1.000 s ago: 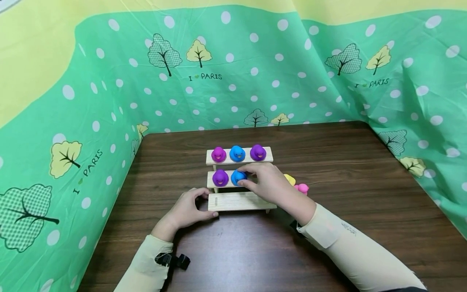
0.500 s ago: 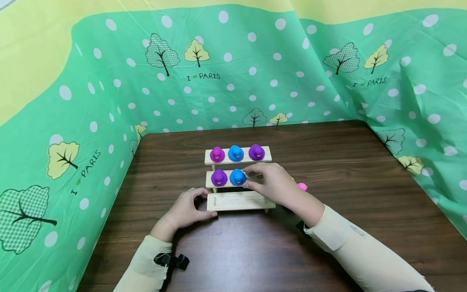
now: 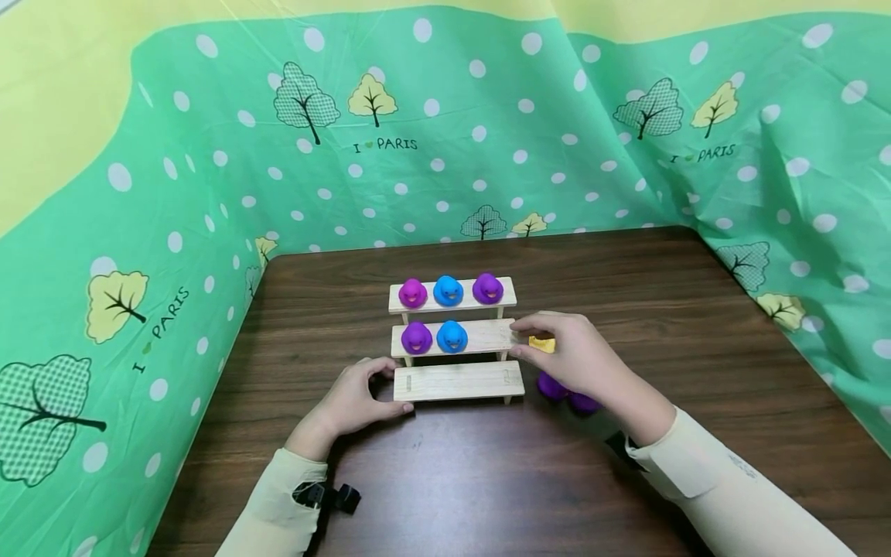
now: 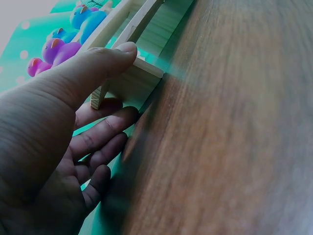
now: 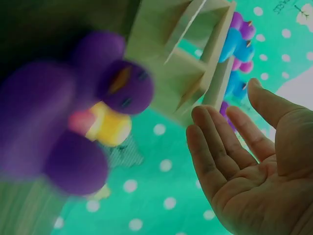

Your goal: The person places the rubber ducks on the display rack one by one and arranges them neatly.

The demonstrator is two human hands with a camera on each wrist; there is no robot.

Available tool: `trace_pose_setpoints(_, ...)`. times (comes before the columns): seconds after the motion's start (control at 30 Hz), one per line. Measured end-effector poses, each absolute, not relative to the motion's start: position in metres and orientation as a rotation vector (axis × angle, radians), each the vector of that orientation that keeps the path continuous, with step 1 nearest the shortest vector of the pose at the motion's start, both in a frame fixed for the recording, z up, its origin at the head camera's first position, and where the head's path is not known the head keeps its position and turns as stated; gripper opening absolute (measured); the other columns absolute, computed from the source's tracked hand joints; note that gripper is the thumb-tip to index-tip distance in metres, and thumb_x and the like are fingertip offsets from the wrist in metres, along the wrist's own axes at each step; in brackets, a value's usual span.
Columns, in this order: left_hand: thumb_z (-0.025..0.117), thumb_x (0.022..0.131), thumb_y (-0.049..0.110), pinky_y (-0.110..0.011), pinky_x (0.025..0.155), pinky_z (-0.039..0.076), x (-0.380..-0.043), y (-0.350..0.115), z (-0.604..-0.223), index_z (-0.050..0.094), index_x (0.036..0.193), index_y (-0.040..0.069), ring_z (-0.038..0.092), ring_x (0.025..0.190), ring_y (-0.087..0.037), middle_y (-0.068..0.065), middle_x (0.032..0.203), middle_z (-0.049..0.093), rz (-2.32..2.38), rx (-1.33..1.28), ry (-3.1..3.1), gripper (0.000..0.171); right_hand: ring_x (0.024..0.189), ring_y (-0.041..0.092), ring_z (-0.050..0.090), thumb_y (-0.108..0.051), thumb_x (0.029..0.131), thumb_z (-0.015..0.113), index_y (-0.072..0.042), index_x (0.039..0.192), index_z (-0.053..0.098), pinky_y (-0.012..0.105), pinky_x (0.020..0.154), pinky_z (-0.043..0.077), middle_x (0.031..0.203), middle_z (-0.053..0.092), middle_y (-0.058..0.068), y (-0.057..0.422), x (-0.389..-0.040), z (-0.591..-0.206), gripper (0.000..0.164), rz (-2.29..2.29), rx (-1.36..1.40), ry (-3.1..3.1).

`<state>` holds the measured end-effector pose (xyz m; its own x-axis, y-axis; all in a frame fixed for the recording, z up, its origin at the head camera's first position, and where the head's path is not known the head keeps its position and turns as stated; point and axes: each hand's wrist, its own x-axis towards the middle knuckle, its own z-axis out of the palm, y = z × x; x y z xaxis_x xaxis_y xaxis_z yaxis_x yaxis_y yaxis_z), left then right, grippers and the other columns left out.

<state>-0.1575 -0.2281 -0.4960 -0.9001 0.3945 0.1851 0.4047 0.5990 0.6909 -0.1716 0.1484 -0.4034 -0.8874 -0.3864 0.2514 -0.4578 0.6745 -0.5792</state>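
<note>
A three-tier wooden display stand [image 3: 459, 382] stands on the table. My left hand [image 3: 358, 398] grips the left end of its lowest tier, thumb in front and fingers behind; in the left wrist view the thumb [image 4: 124, 51] lies against the wood. On the middle tier sit a purple rubber duck [image 3: 416, 338] and a blue rubber duck [image 3: 452, 337]. The top tier bears a magenta duck [image 3: 413, 293], a blue duck [image 3: 448, 290] and a purple duck [image 3: 487, 288]. Beside the middle tier's right end is my right hand [image 3: 574, 356], fingers extended and holding nothing in its wrist view [image 5: 249, 166].
Right of the stand, partly covered by my right hand, lie a yellow duck [image 3: 541, 344] and two purple ducks [image 3: 552, 385]. A bit of pink [image 5: 82, 122] shows among them in the right wrist view. Green dotted cloth [image 3: 418, 193] hangs around the table [image 3: 473, 480].
My right hand has let go of the blue duck on the middle tier and moved right, past the stand's end. Purple ducks have come into view below it. The left hand keeps its grip.
</note>
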Motion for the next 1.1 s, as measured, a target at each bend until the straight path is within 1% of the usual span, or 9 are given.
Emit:
trace_pose_setpoints(0.1,0.099,0.070,0.034,-0.040,0.088,0.053,-0.157,-0.228,-0.496,0.070,0.108,0.016,0.065,0.094,-0.019,0.007,0.098,0.068,-1.205,-0.700,-2.789,0.050,0.104,0.025,0.070,-0.025,0.089,0.086,-0.013,0.118,0.078,0.051,0.088,0.057,0.115,0.076,0.003,0.166,-0.169,-0.407,0.032,0.967,0.647,-2.809)
trace_pose_setpoints(0.17,0.099,0.070,0.033,-0.041,0.087,0.054,-0.157,-0.228,-0.496,0.070,0.108,0.016,0.065,0.093,-0.019,0.007,0.097,0.068,-1.199,-0.702,-2.783,0.051,0.092,0.025,0.070,-0.023,0.089,0.087,-0.013,0.118,0.078,0.049,0.082,0.056,0.116,0.076,0.005,0.176,-0.167,-0.409,0.033,0.954,0.606,-2.837)
trace_pose_setpoints(0.2,0.099,0.069,0.032,-0.041,0.087,0.054,-0.157,-0.228,-0.495,0.070,0.108,0.016,0.065,0.093,-0.019,0.006,0.097,0.069,-1.197,-0.700,-2.783,0.051,0.090,0.025,0.070,-0.023,0.089,0.087,-0.013,0.119,0.077,0.048,0.083,0.056,0.117,0.076,0.005,0.182,-0.166,-0.410,0.033,0.946,0.585,-2.852)
trace_pose_setpoints(0.3,0.099,0.069,0.032,-0.041,0.087,0.054,-0.157,-0.229,-0.496,0.070,0.108,0.016,0.065,0.093,-0.019,0.006,0.097,0.068,-1.189,-0.695,-2.788,0.051,0.092,0.028,0.070,-0.021,0.089,0.086,-0.011,0.121,0.076,0.051,0.084,0.055,0.118,0.075,0.007,0.195,-0.162,-0.413,0.035,0.939,0.531,-2.887)
trace_pose_setpoints(0.4,0.099,0.069,0.033,-0.040,0.087,0.054,-0.157,-0.229,-0.497,0.070,0.108,0.016,0.065,0.093,-0.019,0.007,0.097,0.068,-1.186,-0.694,-2.792,0.051,0.108,0.032,0.070,-0.022,0.090,0.086,-0.011,0.122,0.076,0.056,0.091,0.055,0.118,0.075,0.008,0.207,-0.159,-0.416,0.035,0.920,0.507,-2.911)
trace_pose_setpoints(0.43,0.099,0.069,0.033,-0.040,0.087,0.054,-0.157,-0.229,-0.497,0.070,0.108,0.016,0.065,0.093,-0.018,0.008,0.097,0.068,-1.188,-0.696,-2.790,0.051,0.110,0.033,0.069,-0.022,0.090,0.086,-0.011,0.121,0.076,0.058,0.092,0.054,0.118,0.075,0.008,0.210,-0.158,-0.417,0.035,0.913,0.510,-2.912)
trace_pose_setpoints(0.6,0.099,0.070,0.034,-0.039,0.087,0.053,-0.157,-0.228,-0.498,0.070,0.108,0.016,0.065,0.093,-0.018,0.008,0.098,0.068,-1.204,-0.704,-2.782,0.051,0.108,0.032,0.071,-0.021,0.088,0.088,-0.011,0.117,0.078,0.056,0.092,0.055,0.114,0.076,0.005,0.224,-0.151,-0.424,0.033,0.887,0.543,-2.901)
trace_pose_setpoints(0.8,0.099,0.070,0.035,-0.039,0.087,0.053,-0.156,-0.228,-0.497,0.070,0.109,0.017,0.064,0.093,-0.018,0.009,0.098,0.067,-1.218,-0.696,-2.781,0.051,0.109,0.032,0.070,-0.023,0.085,0.091,-0.011,0.119,0.077,0.057,0.093,0.055,0.116,0.075,0.004,0.237,-0.138,-0.428,0.039,0.872,0.565,-2.941)
trace_pose_setpoints(1.1,0.099,0.070,0.036,-0.039,0.087,0.053,-0.156,-0.228,-0.498,0.070,0.109,0.017,0.064,0.094,-0.018,0.008,0.099,0.067,-1.203,-0.686,-2.785,0.052,0.115,0.028,0.070,-0.010,0.083,0.090,-0.016,0.117,0.079,0.054,0.094,0.055,0.119,0.075,-0.001,0.245,-0.131,-0.432,0.036,0.826,0.644,-2.983)
